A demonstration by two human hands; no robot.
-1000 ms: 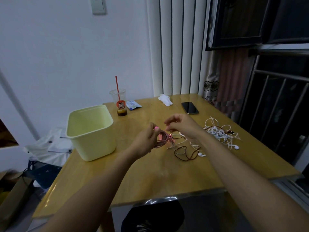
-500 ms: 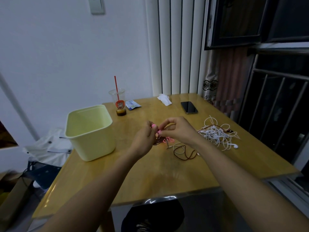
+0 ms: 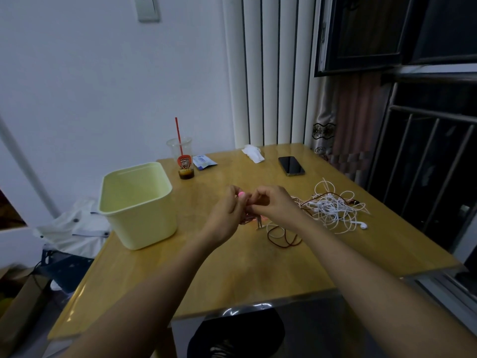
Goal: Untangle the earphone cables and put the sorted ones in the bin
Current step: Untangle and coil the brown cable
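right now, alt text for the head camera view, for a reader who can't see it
A person's left hand and right hand together hold a bundled pink earphone cable over a wooden table. A pale yellow bin stands on their left, a tangle of white earphone cables lies on their right.

I get a single view here: a wide-angle camera worn on the person's head. It looks forward and down from the near edge of the wooden table (image 3: 232, 270), close above it, facing the white wall (image 3: 90, 73) and the barred window (image 3: 426, 156) on the right. The left hand (image 3: 227, 215) and right hand (image 3: 275, 205) meet near mid-frame.
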